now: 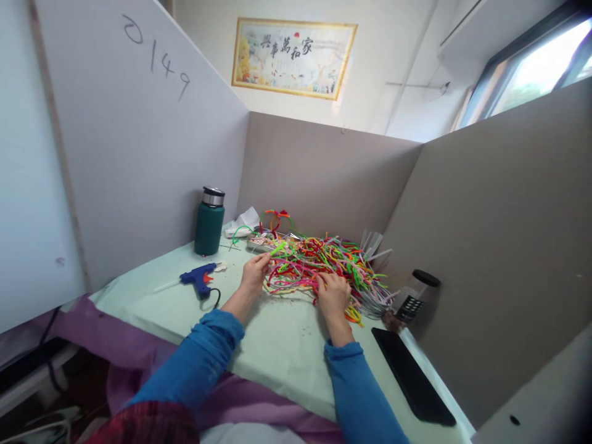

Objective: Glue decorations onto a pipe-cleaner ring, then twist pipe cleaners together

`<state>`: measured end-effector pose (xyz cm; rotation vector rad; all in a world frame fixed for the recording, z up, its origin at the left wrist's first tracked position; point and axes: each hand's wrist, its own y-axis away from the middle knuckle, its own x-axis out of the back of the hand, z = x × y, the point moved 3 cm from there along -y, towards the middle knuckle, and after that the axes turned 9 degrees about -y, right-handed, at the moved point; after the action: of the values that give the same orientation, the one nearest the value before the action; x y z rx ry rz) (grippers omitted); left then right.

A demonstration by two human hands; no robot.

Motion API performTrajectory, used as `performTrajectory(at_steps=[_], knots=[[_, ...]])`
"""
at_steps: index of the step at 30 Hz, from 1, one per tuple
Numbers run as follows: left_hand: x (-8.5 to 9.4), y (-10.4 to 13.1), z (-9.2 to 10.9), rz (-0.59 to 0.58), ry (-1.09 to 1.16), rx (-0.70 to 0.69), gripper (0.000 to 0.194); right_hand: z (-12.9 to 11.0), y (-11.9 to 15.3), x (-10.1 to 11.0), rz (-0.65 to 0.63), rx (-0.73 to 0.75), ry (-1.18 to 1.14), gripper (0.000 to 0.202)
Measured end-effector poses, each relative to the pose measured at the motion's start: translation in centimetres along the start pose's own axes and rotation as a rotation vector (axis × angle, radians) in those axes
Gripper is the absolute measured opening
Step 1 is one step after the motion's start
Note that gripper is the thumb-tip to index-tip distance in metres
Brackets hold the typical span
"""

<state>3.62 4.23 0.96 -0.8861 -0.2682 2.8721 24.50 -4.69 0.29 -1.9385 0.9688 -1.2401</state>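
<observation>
Left hand (256, 272): fingers pinched together on a bright green fuzzy stem (279, 248), held at the near left edge of the pile. Right hand (333, 295): fingers bent down onto the near right part of the pile; could not tell whether they gripped a strand. Pile of colored stems (324, 256), pink, red, green, yellow and grey, lay tangled on the counter (282, 351) between and beyond the hands. Metal tray (259, 245) sat at its far left, white tissue (245, 222) near that. Blue glue gun (198, 280) lay left of the left hand, green bottle (209, 223) upright beyond it. To the right, a dark-lidded clear jar (413, 297) leaned near the partition; black phone (411, 376) lay flat, nearer the body.
</observation>
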Motion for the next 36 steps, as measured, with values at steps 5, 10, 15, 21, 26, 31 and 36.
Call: performTrajectory(at_steps=[5, 10, 15, 21, 26, 31, 36], knots=[[-0.4, 0.1, -0.3, -0.064, -0.047, 0.018, 0.031, -1.7, -0.1, 0.6, 0.055, 0.135, -0.107, 0.033], [-1.0, 0.3, -1.0, -0.141, -0.022, 0.049, 0.039, -3.7, 0.3, 0.1, 0.015, 0.266, -0.214, 0.030], [-0.7, -0.2, -1.2, -0.088, -0.132, -0.027, 0.037, -3.8, 0.9, -1.1, -0.079, 0.283, -0.325, 0.021], [0.5, -0.5, 1.3, 0.199, -0.458, -0.460, 0.024, -3.3, 0.7, -0.2, 0.076, 0.188, -0.398, 0.019], [-0.9, 0.7, 0.1, -0.092, -1.044, -0.768, 0.013, -3.4, 0.6, 0.3, 0.129, 0.180, -0.414, 0.018], [-1.7, 1.2, -1.7, -0.308, -1.192, -0.682, 0.009, -3.4, 0.9, 0.0, 0.086, 0.175, -0.320, 0.020], [-1.3, 0.7, -0.9, -0.237, -0.774, -0.237, 0.037, -3.6, 1.1, -0.5, 0.014, 0.230, -0.295, 0.021]])
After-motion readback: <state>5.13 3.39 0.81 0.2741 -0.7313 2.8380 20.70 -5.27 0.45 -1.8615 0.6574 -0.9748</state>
